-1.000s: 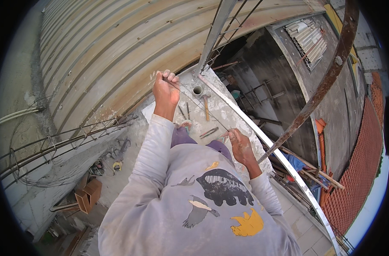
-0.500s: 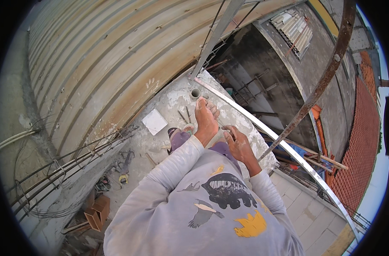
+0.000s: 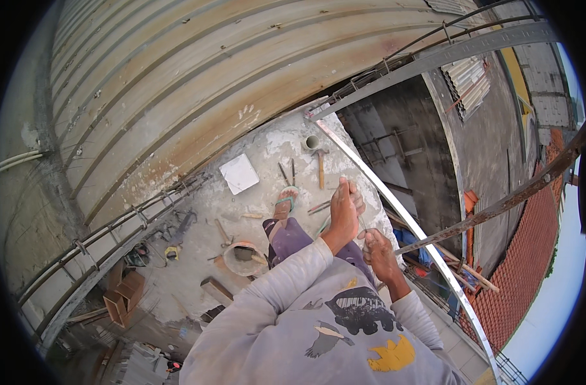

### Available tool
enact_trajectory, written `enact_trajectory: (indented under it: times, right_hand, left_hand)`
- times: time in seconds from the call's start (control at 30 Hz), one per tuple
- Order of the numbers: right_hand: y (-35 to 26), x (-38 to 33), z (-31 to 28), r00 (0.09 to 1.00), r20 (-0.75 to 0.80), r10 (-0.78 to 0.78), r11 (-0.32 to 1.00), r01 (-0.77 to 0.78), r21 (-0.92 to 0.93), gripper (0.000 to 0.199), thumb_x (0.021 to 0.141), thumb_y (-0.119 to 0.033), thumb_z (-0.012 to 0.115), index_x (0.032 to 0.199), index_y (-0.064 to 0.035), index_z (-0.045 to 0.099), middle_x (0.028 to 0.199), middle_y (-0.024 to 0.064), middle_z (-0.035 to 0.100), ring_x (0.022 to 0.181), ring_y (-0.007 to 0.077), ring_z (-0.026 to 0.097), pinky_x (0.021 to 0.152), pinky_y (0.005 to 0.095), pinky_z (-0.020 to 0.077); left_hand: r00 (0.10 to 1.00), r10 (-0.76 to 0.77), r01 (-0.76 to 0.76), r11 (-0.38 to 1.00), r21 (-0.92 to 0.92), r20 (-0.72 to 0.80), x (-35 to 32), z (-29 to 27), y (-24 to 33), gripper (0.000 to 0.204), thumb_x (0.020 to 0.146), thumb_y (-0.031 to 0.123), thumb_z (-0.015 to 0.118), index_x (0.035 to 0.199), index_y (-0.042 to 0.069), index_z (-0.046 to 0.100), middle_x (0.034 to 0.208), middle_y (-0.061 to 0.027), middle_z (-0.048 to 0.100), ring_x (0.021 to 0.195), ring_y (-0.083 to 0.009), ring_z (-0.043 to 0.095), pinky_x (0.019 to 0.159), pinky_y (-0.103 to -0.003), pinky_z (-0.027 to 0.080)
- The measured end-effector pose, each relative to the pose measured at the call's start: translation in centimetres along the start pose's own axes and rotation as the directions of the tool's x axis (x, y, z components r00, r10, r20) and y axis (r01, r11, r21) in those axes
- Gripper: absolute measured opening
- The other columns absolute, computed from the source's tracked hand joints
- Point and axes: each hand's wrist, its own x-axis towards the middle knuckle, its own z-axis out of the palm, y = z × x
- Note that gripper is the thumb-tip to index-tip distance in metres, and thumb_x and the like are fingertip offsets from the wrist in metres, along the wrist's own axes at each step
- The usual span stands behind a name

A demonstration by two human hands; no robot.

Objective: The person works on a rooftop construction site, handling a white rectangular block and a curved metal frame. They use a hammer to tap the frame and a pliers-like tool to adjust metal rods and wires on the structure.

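My left hand [image 3: 345,210] is raised in front of my body, its fingers curled together. Lower and to its right, my right hand [image 3: 381,255] is closed in a pinch. A thin strand [image 3: 362,224] shows in the gap between the two hands; whether it is wire or string I cannot tell. Beyond them on the rough concrete lie a hammer [image 3: 321,168] with a wooden handle and a pair of dark slim tools [image 3: 286,172]. A short grey pipe [image 3: 311,142] stands open end up near the hammer.
A white square block [image 3: 239,174] lies left of my sandalled foot. A bucket [image 3: 227,260] stands lower left, near a brown box [image 3: 122,300]. Tied rebar [image 3: 139,215] runs along the left edge. A pale metal bar [image 3: 395,197] and rusty bar [image 3: 498,197] cross the right, above a drop.
The view has swung, so the surroundings sit differently in it. The hammer and bucket now show. Both hands stay close together and closed, with the right one turned a little.
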Motion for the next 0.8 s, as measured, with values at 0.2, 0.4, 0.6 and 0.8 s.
enact_trajectory:
  times: [0.2, 0.4, 0.6, 0.8]
  right_hand:
    - [-1.2, 1.7, -1.0, 0.986, 0.138, 0.094, 0.944, -0.132, 0.302, 0.028, 0.112, -0.036, 0.047, 0.109, -0.0089, 0.055, 0.068, -0.0081, 0.029, 0.056, 0.0054, 0.027, 0.052, 0.0241, 0.0255]
    - [0.5, 3.3, -1.2, 0.925, 0.252, 0.284, 0.776, -0.376, 0.506, 0.032, 0.109, -0.041, 0.053, 0.103, -0.0096, 0.054, 0.066, -0.0065, 0.028, 0.052, 0.0066, 0.026, 0.048, 0.0246, 0.0241]
    - [1.6, 5.6, -1.9, 0.885, 0.290, 0.365, 0.737, -0.465, 0.491, 0.028, 0.106, -0.034, 0.055, 0.090, -0.0106, 0.059, 0.063, -0.0057, 0.029, 0.052, 0.0086, 0.027, 0.048, 0.0264, 0.0261]
    - [2.4, 7.0, -2.1, 0.909, 0.224, 0.352, 0.857, -0.409, 0.313, 0.027, 0.106, -0.028, 0.053, 0.090, -0.0063, 0.058, 0.064, -0.0040, 0.035, 0.055, 0.0095, 0.029, 0.052, 0.0279, 0.0285]
  left_hand:
    - [0.992, 0.029, 0.002, 0.971, -0.238, 0.126, -0.5, 0.2, 1.0, 0.032, 0.113, 0.042, 0.043, 0.114, 0.010, 0.050, 0.090, 0.0014, 0.044, 0.080, -0.0113, 0.042, 0.078, -0.029, 0.039]
    - [0.989, -0.045, 0.088, 0.947, -0.308, 0.143, -0.4, -3.1, 2.0, 0.029, 0.111, 0.040, 0.049, 0.113, 0.011, 0.050, 0.092, 0.0000, 0.047, 0.091, -0.0161, 0.048, 0.092, -0.036, 0.042]
    - [0.982, -0.105, 0.142, 0.957, -0.251, 0.155, 0.9, -6.8, 1.2, 0.024, 0.108, 0.034, 0.058, 0.108, 0.011, 0.052, 0.093, -0.0012, 0.050, 0.095, -0.0182, 0.052, 0.096, -0.040, 0.044]
    - [0.990, -0.102, 0.117, 0.978, -0.173, 0.093, 1.6, -8.0, 0.0, 0.024, 0.109, 0.031, 0.056, 0.107, 0.007, 0.054, 0.091, -0.0013, 0.047, 0.087, -0.0159, 0.051, 0.086, -0.035, 0.048]
